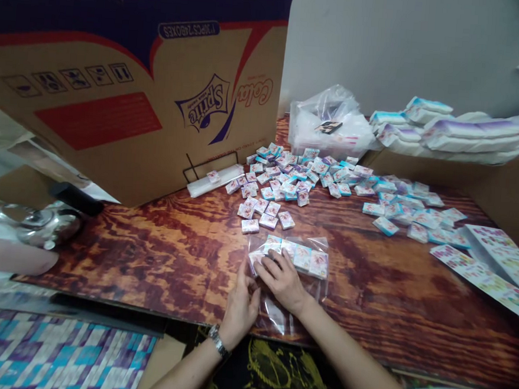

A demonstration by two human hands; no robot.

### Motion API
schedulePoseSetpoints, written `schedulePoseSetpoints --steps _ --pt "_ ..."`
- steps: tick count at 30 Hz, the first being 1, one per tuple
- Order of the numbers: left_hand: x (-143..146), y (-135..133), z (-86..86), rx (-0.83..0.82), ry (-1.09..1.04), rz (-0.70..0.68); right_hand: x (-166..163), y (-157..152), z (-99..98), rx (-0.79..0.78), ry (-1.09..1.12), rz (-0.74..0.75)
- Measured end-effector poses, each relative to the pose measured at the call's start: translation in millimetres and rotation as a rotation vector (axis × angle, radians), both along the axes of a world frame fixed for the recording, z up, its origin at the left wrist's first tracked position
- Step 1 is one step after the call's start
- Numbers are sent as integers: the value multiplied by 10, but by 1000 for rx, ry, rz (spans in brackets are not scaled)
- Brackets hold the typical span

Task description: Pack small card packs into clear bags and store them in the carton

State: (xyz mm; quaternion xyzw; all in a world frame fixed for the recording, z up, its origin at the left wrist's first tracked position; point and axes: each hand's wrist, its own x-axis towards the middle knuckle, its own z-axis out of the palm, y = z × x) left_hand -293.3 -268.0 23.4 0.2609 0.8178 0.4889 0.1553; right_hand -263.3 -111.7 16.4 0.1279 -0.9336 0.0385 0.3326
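A clear plastic bag lies near the front edge of the table, with a row of small white, blue and purple boxes inside. My right hand reaches across the bag, its fingers spread over the left end of the row. Beside the bag's left edge, my left hand has its fingers curled in against the plastic; a metal watch is on that wrist. Part of the leftmost boxes is hidden under my right fingers. Just beyond the bag, several loose small boxes lie on the wood.
Many more small boxes are heaped behind. A large cardboard carton stands at left, flat plastic bags at its foot. Printed sheets and stacked packs lie right. Filled packs sit below left.
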Motion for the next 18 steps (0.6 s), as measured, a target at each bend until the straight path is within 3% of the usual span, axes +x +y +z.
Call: schedulePoseSetpoints --steps 5,9,12,18 --pt "-15 -47 -5 -26 69 -47 -4 -28 -5 -20 -64 -86" --pt "-50 -65 -4 -48 32 5 12 57 18 -12 -174 -7" --pt "-45 -70 4 -62 16 28 20 85 -1 -32 -139 14" --pt "-24 -88 19 -98 48 15 17 -35 -24 -63 -72 -113"
